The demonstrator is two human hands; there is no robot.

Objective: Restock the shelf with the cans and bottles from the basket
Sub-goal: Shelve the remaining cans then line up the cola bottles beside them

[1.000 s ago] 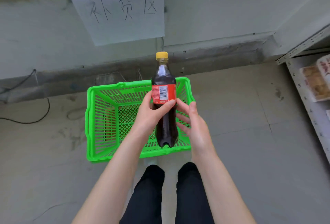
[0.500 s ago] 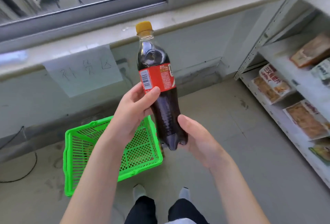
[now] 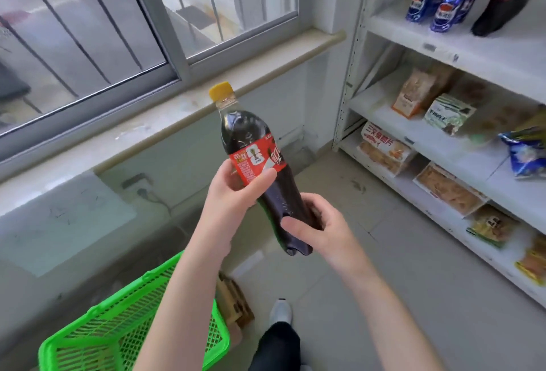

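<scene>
Fingers (image 3: 261,180) of left hand (image 3: 233,196) wrap cola bottle (image 3: 248,128) at label; right hand (image 3: 325,231) grips base. Held tilted, mid-air, between basket (image 3: 97,310) and shelf (image 3: 487,45). Step: carry to shelf. Next, probably: stand upright on drinks tier.

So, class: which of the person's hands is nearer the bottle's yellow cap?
Left. The left hand grips the bottle at its red label, below the yellow cap; the right hand holds it near the base.
</scene>
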